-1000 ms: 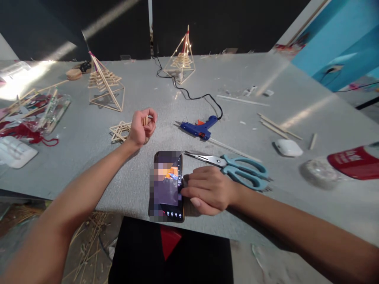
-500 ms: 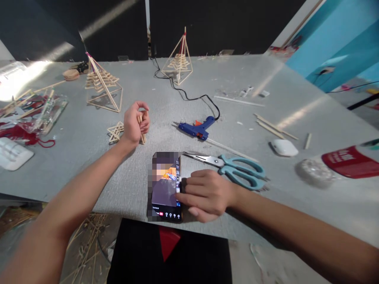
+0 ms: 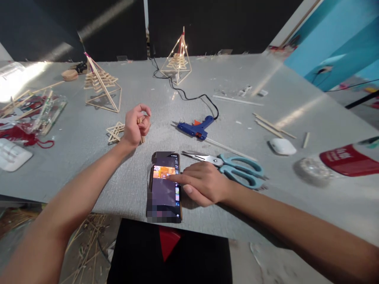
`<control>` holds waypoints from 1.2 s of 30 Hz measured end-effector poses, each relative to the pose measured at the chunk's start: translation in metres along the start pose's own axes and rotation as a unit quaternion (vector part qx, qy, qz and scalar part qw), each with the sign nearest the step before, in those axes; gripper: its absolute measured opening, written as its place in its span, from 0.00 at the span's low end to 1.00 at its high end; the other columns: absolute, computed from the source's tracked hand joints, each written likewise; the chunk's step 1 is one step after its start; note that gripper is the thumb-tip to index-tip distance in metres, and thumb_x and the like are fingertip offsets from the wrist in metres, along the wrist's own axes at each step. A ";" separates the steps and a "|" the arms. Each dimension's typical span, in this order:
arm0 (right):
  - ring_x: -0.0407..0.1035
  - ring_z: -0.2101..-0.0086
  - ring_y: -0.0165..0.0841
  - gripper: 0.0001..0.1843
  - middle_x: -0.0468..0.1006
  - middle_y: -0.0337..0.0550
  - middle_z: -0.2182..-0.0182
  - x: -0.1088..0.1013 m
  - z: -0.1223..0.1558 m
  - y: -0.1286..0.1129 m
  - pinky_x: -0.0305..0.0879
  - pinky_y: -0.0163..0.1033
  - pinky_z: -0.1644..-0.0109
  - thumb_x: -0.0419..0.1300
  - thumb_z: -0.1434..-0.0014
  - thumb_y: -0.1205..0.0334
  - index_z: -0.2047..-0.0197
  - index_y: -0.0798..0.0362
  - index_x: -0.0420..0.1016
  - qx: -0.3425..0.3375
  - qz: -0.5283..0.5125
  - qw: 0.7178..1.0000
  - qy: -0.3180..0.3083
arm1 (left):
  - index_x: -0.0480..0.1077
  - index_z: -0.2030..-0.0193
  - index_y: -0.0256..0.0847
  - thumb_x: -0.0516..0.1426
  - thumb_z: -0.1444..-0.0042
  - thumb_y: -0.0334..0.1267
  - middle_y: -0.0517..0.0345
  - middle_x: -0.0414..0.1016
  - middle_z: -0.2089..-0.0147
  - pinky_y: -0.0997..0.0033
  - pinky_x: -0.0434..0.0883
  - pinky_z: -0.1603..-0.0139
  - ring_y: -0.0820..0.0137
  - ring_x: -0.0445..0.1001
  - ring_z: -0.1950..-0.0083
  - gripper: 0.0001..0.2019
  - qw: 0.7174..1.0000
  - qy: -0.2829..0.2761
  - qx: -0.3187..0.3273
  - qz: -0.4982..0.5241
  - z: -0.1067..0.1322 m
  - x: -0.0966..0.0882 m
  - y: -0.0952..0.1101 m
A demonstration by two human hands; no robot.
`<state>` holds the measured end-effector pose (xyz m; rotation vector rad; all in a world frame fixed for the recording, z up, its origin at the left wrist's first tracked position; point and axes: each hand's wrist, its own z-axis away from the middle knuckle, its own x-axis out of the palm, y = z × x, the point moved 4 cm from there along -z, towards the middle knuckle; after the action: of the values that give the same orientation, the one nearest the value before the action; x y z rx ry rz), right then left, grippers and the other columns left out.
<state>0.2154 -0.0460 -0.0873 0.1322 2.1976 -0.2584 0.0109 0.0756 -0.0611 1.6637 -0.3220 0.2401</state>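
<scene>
Grey table (image 3: 89, 130), dark wall | left hand (image 3: 134, 126) gripping sticks (image 3: 142, 130) | right hand (image 3: 204, 183) open, finger on phone (image 3: 164, 187)

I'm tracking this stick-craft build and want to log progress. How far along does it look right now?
Done: two stick pyramids stand at the back of the table. In hand: the left hand grips short sticks beside a flat stick star, while the right hand touches the phone. Left: the star is still flat, and the glue gun and scissors lie idle.
</scene>
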 end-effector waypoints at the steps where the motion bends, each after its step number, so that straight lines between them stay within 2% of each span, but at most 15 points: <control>1: 0.68 0.79 0.31 0.21 0.76 0.38 0.76 0.000 0.000 0.000 0.60 0.40 0.74 0.44 0.27 0.62 0.47 0.57 0.76 -0.001 0.003 1.000 -0.005 | 0.62 0.69 0.42 0.54 0.39 0.40 0.71 0.42 0.84 0.79 0.43 0.83 0.79 0.40 0.85 0.08 1.000 -0.001 0.000 0.001 0.000 0.000 -0.001; 6: 0.66 0.79 0.30 0.19 0.75 0.37 0.76 -0.001 -0.002 0.000 0.60 0.40 0.74 0.45 0.28 0.65 0.49 0.57 0.76 0.001 -0.003 1.000 0.001 | 0.62 0.69 0.42 0.54 0.40 0.38 0.71 0.41 0.84 0.80 0.42 0.83 0.79 0.41 0.85 0.07 1.000 -0.007 0.002 0.013 0.000 0.000 -0.002; 9: 0.65 0.78 0.31 0.18 0.74 0.37 0.77 -0.005 -0.001 -0.003 0.59 0.41 0.74 0.43 0.29 0.66 0.52 0.54 0.75 -0.036 -0.024 0.999 0.032 | 0.63 0.69 0.42 0.52 0.42 0.37 0.71 0.41 0.84 0.79 0.42 0.82 0.78 0.40 0.85 0.06 1.000 -0.009 0.014 -0.004 0.000 0.000 0.001; 13: 0.60 0.80 0.32 0.15 0.68 0.35 0.80 -0.008 -0.001 -0.008 0.54 0.42 0.76 0.45 0.31 0.66 0.58 0.53 0.73 -0.098 -0.044 0.992 0.060 | 0.64 0.69 0.42 0.51 0.41 0.39 0.71 0.40 0.84 0.77 0.41 0.82 0.77 0.39 0.85 0.07 1.000 -0.003 0.009 -0.018 0.001 0.002 0.002; 18: 0.58 0.80 0.33 0.14 0.66 0.34 0.81 -0.008 -0.002 -0.009 0.52 0.43 0.77 0.47 0.33 0.67 0.61 0.54 0.73 -0.102 -0.048 0.990 0.081 | 0.62 0.70 0.42 0.53 0.41 0.41 0.71 0.40 0.84 0.77 0.41 0.82 0.77 0.39 0.85 0.08 1.000 0.001 0.006 -0.013 0.002 0.003 0.002; 28: 0.59 0.80 0.32 0.15 0.66 0.34 0.81 -0.008 -0.002 -0.010 0.53 0.41 0.76 0.45 0.33 0.67 0.58 0.53 0.73 -0.101 -0.027 0.991 0.081 | 0.62 0.70 0.41 0.54 0.39 0.39 0.72 0.42 0.84 0.81 0.43 0.83 0.79 0.40 0.85 0.09 1.000 0.005 -0.001 -0.003 0.001 0.002 0.000; 36: 0.58 0.80 0.33 0.15 0.67 0.35 0.80 -0.008 -0.002 -0.009 0.53 0.42 0.77 0.45 0.33 0.68 0.57 0.55 0.73 -0.106 -0.029 0.991 0.073 | 0.65 0.69 0.41 0.55 0.44 0.39 0.72 0.42 0.83 0.80 0.43 0.82 0.79 0.39 0.84 0.06 0.997 -0.037 0.059 -0.043 -0.001 -0.001 -0.003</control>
<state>0.2169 -0.0547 -0.0788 -0.0323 2.3606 -0.0460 0.0114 0.0770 -0.0636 1.8022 -0.2962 0.1363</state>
